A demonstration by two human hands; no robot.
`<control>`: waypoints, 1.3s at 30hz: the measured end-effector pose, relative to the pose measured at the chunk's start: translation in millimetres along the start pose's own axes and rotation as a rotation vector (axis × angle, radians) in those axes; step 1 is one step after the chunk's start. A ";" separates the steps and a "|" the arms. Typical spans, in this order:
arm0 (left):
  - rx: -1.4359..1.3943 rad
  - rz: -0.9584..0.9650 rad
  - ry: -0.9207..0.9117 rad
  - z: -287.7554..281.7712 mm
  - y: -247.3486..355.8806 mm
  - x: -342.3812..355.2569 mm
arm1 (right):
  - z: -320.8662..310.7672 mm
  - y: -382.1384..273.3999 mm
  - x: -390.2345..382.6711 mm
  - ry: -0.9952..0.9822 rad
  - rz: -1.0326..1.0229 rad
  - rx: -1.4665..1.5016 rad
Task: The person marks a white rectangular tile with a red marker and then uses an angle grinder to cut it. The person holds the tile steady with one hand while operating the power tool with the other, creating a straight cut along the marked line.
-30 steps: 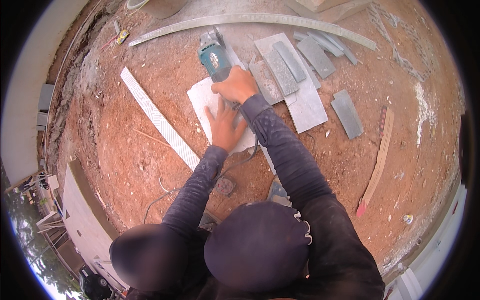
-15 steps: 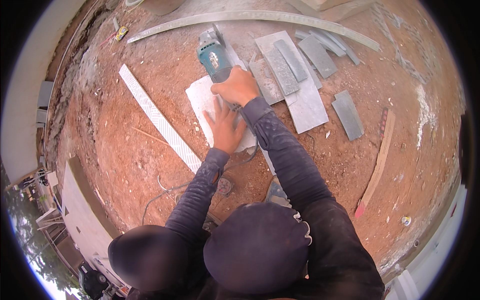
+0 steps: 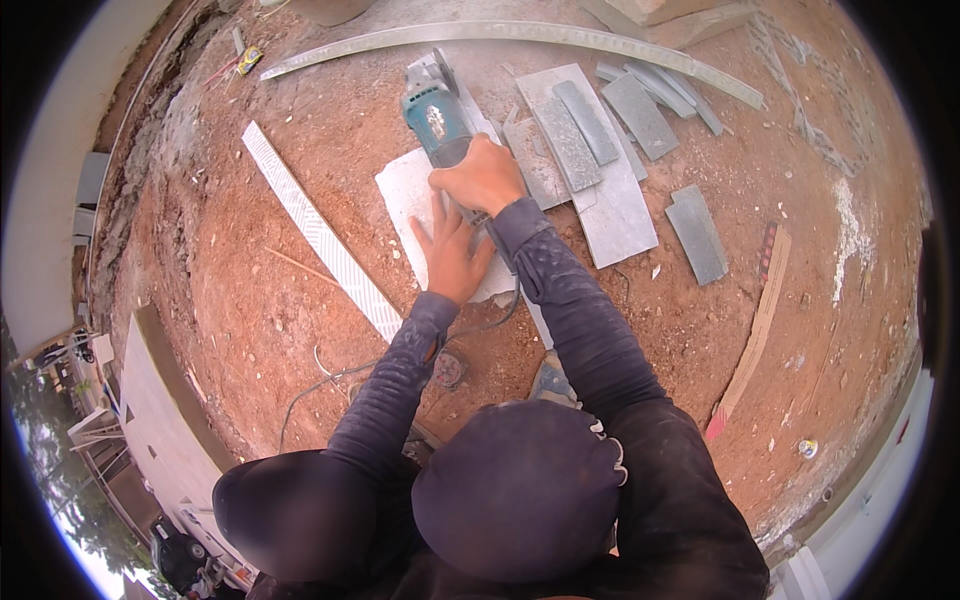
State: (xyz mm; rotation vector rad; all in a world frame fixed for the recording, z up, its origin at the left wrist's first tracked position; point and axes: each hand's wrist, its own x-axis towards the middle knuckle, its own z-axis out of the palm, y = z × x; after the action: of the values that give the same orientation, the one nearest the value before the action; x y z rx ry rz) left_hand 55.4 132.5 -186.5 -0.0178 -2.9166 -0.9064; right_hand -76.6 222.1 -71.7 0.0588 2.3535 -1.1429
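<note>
My right hand (image 3: 478, 178) grips the teal angle grinder (image 3: 436, 120), whose disc end rests over a narrow pale strip of stone at the top middle. Below it, my left hand (image 3: 450, 252) lies with fingers spread on a white slab (image 3: 400, 195), partly under the tool. A grey cord runs from under my hands toward the lower left. To the right, a larger pale slab (image 3: 620, 225) carries cut grey pieces (image 3: 568, 150), and another grey piece (image 3: 697, 235) lies apart on the dirt.
A long curved-looking bar (image 3: 510, 30) crosses the back. A patterned white strip (image 3: 310, 220) lies at left, a wooden stick (image 3: 760, 325) at right, a tape measure (image 3: 248, 60) at back left. A pale board (image 3: 165, 400) is at lower left. Dark rounded clothed shapes fill the lower edge.
The grinder and both hands have shifted slightly right and upward in the picture, with a small shift of the view too. Both hands keep the same hold.
</note>
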 end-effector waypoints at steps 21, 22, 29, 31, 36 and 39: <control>0.048 -0.081 -0.008 -15.4 21.6 0.5 | 4.1 -0.7 -4.6 -0.016 0.027 -0.048; 0.055 -0.103 -0.005 -15.4 22.3 -1.1 | 4.9 -2.2 -5.3 -0.020 0.022 -0.046; -0.155 -0.119 0.180 -28.5 77.1 -65.6 | 8.7 6.3 -3.4 0.002 -0.049 0.000; -0.078 0.129 0.115 -34.7 93.7 -101.3 | 5.8 12.4 -3.9 0.019 -0.033 -0.013; -0.640 -0.404 -0.743 -30.8 106.5 -172.4 | 6.2 9.2 -5.1 0.022 -0.037 -0.006; -1.119 -0.764 -0.696 23.0 116.7 -181.0 | 8.5 10.9 -4.0 0.030 -0.037 -0.016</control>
State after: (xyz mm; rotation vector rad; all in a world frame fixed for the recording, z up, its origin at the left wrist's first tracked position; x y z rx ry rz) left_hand 238.2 244.4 -155.1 0.8872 -2.3447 -3.0009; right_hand -66.7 223.6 -82.1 0.0270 2.3996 -1.1475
